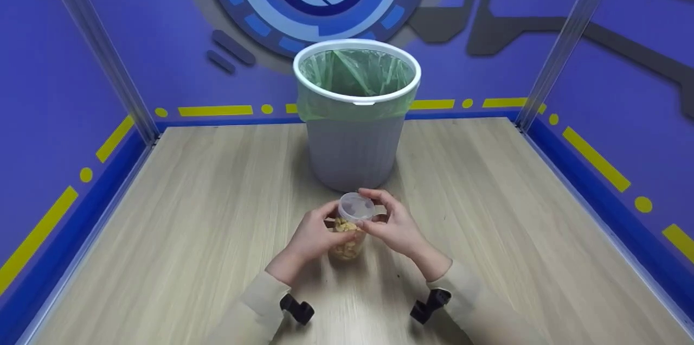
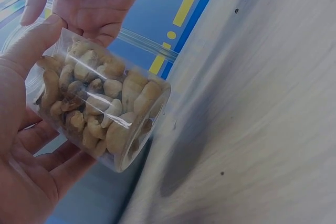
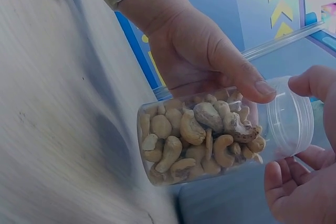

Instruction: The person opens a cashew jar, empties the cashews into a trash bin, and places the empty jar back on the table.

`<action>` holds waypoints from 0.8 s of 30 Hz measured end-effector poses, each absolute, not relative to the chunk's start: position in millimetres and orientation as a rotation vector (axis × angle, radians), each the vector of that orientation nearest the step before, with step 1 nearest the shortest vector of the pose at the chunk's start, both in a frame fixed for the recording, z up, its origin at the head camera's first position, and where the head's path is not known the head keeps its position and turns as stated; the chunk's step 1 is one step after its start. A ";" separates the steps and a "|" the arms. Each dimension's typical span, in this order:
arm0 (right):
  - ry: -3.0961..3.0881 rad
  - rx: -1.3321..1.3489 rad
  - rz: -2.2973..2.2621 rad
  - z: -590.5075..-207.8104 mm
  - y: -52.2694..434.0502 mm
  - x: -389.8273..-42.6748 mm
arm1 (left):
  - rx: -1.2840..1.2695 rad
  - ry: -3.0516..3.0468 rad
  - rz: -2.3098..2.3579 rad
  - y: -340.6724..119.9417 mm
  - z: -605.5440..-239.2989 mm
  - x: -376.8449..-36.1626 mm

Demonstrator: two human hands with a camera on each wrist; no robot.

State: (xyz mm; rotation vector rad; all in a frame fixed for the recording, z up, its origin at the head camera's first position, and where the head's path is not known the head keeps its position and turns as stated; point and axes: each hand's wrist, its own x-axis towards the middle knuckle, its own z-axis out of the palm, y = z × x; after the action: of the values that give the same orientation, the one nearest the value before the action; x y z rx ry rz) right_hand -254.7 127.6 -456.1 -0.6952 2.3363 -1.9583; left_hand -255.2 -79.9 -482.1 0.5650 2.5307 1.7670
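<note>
Jar (image 1: 349, 234) of cashews gripped by left hand (image 1: 310, 236); right hand (image 1: 394, 225) fingers curl round its lid (image 1: 356, 206), near bin (image 1: 355, 112).

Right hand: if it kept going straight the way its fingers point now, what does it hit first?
Likely the clear plastic lid of the transparent cashew jar. The right hand has its fingers curled at that lid already, pointing toward the left hand gripping the jar body. Depth past that is unclear.
</note>
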 end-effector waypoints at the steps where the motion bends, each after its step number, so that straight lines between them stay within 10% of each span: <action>1: 2.337 -0.703 -1.956 -456.2 127.7 -254.6 | 0.568 2.531 1.767 -79.9 -482.1 -255.2; 24: 2.337 -0.570 -1.994 -460.9 125.3 -256.6 | 0.591 2.571 1.761 -80.0 -482.9 -255.8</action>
State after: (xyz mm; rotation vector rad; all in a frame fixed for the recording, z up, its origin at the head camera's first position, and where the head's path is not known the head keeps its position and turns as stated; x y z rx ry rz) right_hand -256.6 125.3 -460.9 -0.5703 2.3371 -1.9943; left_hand -255.8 -80.0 -482.9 0.5910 2.5715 1.7615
